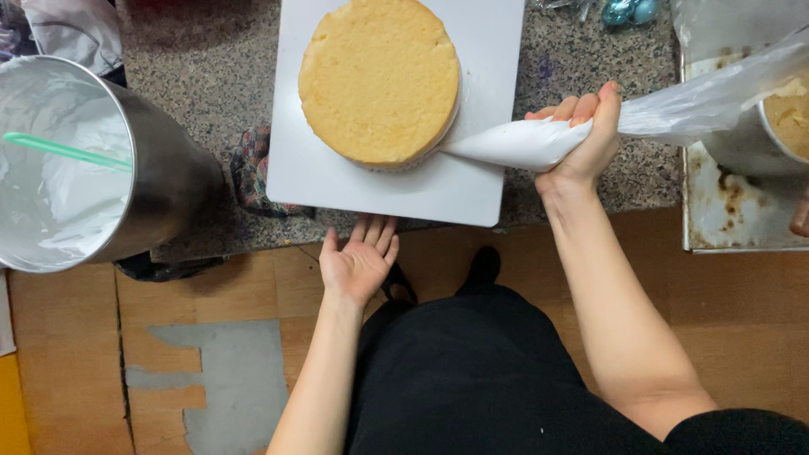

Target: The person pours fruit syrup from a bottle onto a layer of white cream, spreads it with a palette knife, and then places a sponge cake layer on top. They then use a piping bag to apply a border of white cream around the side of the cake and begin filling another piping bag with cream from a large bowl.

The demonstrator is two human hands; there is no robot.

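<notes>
Fingers of the left hand (pixel 361 261) spread open, palm up, under the near edge of the white board (pixel 337 177). Beyond, the right hand (pixel 581 139) squeezes a soft cream-filled bag (pixel 522 141), tip at the sponge's (pixel 379 80) side. Bag looks yielding, slippery; best gripped at its twisted neck.

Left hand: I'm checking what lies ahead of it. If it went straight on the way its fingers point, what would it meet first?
The left hand lies palm up, fingers toward the counter. Going straight on, it would probably first meet the near edge of the white board that carries the round sponge cake, though depth is unclear and it may pass underneath.
</notes>
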